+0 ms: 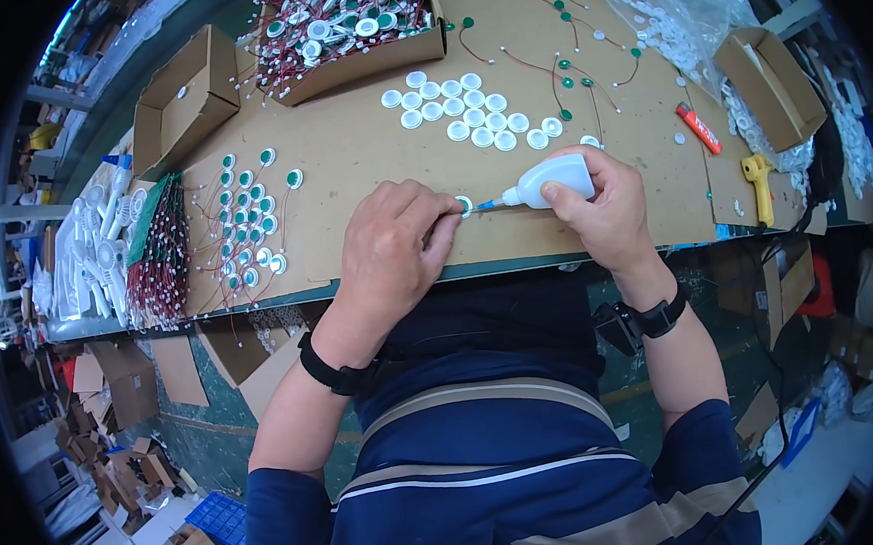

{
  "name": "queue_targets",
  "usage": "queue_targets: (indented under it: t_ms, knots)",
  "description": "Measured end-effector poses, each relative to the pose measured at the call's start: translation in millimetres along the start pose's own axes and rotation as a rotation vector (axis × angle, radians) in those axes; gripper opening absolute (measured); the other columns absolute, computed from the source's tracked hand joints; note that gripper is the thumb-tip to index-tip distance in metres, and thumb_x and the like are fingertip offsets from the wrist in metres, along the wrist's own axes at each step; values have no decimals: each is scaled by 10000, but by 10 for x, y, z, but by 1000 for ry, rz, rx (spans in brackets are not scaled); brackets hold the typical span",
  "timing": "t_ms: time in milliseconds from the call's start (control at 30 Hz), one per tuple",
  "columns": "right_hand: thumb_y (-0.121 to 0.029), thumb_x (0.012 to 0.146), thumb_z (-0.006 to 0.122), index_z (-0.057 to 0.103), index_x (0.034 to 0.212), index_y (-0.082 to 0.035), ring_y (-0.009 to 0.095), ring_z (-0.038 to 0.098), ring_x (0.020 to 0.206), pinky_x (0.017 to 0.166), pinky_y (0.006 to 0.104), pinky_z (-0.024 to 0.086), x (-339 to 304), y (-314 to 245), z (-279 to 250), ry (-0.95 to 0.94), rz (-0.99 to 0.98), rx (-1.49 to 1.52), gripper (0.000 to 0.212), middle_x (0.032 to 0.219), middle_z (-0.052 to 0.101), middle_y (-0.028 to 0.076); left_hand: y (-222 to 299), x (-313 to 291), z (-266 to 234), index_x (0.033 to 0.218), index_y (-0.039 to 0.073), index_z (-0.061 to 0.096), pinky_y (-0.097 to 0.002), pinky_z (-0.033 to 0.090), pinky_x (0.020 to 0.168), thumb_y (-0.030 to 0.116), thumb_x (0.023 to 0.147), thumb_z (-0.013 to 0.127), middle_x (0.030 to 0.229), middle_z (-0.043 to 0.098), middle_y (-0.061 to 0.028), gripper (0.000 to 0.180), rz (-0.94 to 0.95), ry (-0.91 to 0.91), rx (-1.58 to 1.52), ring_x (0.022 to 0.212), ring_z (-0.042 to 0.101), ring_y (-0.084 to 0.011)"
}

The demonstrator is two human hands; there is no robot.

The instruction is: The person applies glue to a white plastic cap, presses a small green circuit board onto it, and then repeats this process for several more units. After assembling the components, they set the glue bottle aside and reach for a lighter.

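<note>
My right hand [602, 202] grips a white squeeze bottle [556, 180] with a thin blue nozzle. The nozzle tip points left and reaches a small round white cap [465, 207] at the cardboard's near side. Thumb and forefinger of my left hand [394, 235] pinch that cap by its left edge. Beyond my hands lies a cluster of white round caps [475, 116]. On the left are rows of caps with green discs and thin wires [249, 219]. Loose green discs with red wires [567, 80] lie scattered at the far right.
A cardboard box [354, 68] heaped with wired discs stands at the back, beside an open box [186, 98]. Bundled wired discs [156, 260] and white plastic parts [96, 253] lie far left. At right are a red tube [699, 128], a yellow tool [759, 190] and another box [770, 87].
</note>
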State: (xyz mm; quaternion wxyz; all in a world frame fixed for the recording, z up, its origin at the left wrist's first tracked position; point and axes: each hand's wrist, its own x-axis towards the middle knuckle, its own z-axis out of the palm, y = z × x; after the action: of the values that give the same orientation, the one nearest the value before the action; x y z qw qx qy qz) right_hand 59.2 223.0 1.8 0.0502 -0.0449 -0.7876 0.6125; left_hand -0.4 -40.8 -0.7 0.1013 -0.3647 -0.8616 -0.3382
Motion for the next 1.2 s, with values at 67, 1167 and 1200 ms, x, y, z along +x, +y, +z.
queue_targets:
  t_ms: [67, 1167, 1200]
  knots:
    - [-146, 952, 782, 739, 1167, 14, 97, 690, 884, 790, 277, 558, 4, -14, 3, 0, 16, -5, 272, 997, 764, 45, -7, -7, 2, 954, 72, 779, -427, 536, 769, 51, 852, 848, 868, 680, -73, 125, -11, 0, 8, 838, 647, -293]
    - [-112, 956, 766, 743, 1170, 23, 95, 692, 792, 708, 280, 566, -8, 94, -35, 25, -10, 164, 253, 957, 766, 63, 1, -6, -1, 940, 59, 798, -429, 547, 780, 17, 855, 823, 860, 705, -87, 98, -66, -12, -55, 848, 668, -299]
    - [-128, 964, 763, 723, 1189, 23, 71, 625, 734, 649, 257, 504, -5, 100, -44, 21, -3, 199, 273, 940, 741, 57, 11, 3, -6, 940, 58, 798, -430, 547, 779, 17, 855, 823, 861, 705, -88, 97, -63, -8, -52, 848, 669, -300]
